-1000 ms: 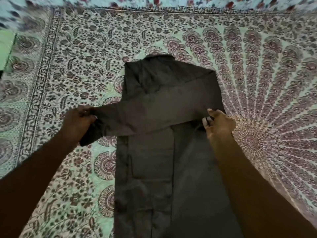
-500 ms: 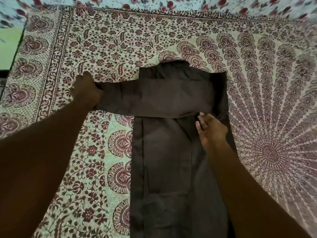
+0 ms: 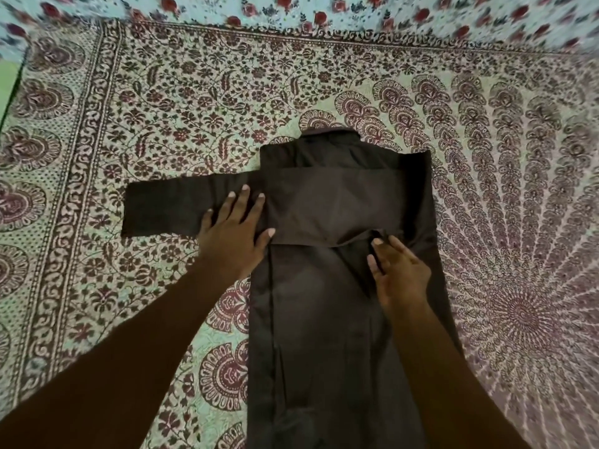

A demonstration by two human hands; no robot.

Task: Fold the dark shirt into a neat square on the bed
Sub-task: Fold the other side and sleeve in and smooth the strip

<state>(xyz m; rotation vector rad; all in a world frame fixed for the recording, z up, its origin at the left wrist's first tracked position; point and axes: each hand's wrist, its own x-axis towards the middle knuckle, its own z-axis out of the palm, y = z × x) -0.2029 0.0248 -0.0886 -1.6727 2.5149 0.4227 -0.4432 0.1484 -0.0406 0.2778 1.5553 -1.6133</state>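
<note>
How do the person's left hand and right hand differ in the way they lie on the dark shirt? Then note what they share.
The left hand lies on the sleeve, at the left edge of the shirt; the right hand lies on the shirt's body, just below that sleeve. The left hand's fingers are spread wide; the right hand's lie closer together. Both rest flat, gripping nothing.

**Tally of things seen**

One dark shirt [image 3: 324,319] is counted, with one sleeve [image 3: 168,209] seen laid out past the shirt's left edge and one collar [image 3: 330,137] at its far end. Two hands are counted: the left hand [image 3: 233,234] at the shirt's left edge, the right hand [image 3: 400,273] on the shirt's right half. Two printed cloths are counted: one maroon-patterned bedspread [image 3: 194,108] under the shirt and one rose-printed cloth [image 3: 291,11] beyond the shirt's collar.
</note>
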